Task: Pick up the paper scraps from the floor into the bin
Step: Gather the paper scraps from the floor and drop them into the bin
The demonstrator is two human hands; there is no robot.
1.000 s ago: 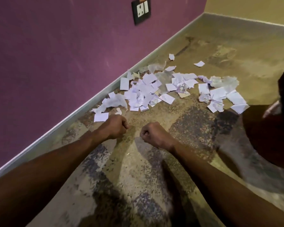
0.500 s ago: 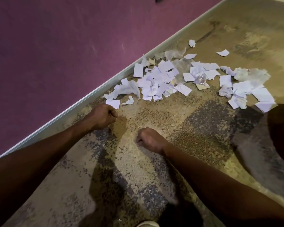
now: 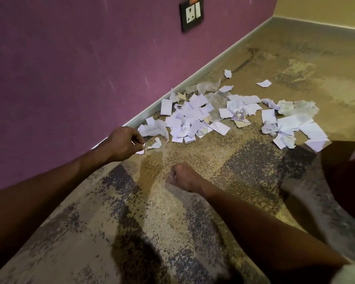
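Left hand (image 3: 124, 143) sat at the near-left end of the paper scraps (image 3: 193, 117), fingers curled down over a small white piece (image 3: 140, 151) at its fingertips; whether it was actually pinched could not be told. Right hand (image 3: 182, 178) was a closed fist, holding nothing visible, low over bare floor (image 3: 203, 158), apart from the litter. The scatter ran as a long band away from the left hand, rightward and along the skirting of the purple wall (image 3: 70, 78). A dark round shape at the right edge, likely the bin (image 3: 340, 181), lay just beside the band's far-right end. Judgement: left hand nearer for this end; right hand better for scraps by the bin.
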